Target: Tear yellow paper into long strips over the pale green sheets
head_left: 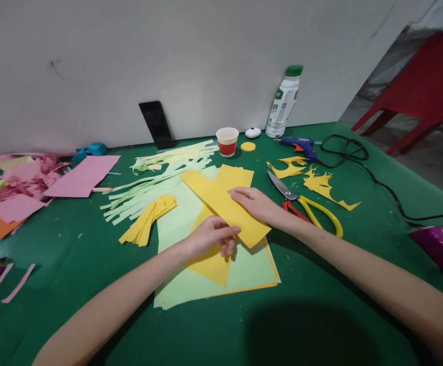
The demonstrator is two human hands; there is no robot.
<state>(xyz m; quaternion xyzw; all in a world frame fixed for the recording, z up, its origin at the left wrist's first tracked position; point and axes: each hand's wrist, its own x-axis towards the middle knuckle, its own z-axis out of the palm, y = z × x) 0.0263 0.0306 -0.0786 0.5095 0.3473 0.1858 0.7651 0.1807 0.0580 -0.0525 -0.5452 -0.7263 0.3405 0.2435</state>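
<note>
A folded-looking yellow paper strip (221, 201) slants across the middle, held over another yellow paper piece (213, 272) and a stack of pale green sheets (247, 277). My left hand (213, 236) grips its near edge, thumb on top and fingers curled underneath. Along the far edge lies my right hand (254, 203), its fingers closed on the same strip. Beside the left hand is a bundle of narrow yellow strips (147, 221). Scissors (303, 203) with red and yellow handles lie to the right of the right hand.
Green fringed paper (156, 185), a phone (156, 124), a paper cup (228, 142) and a bottle (284, 101) stand or lie toward the wall. A glue gun (299, 146) trails a black cable (381, 188) along the right. Pink paper scraps (23, 178) are heaped at left.
</note>
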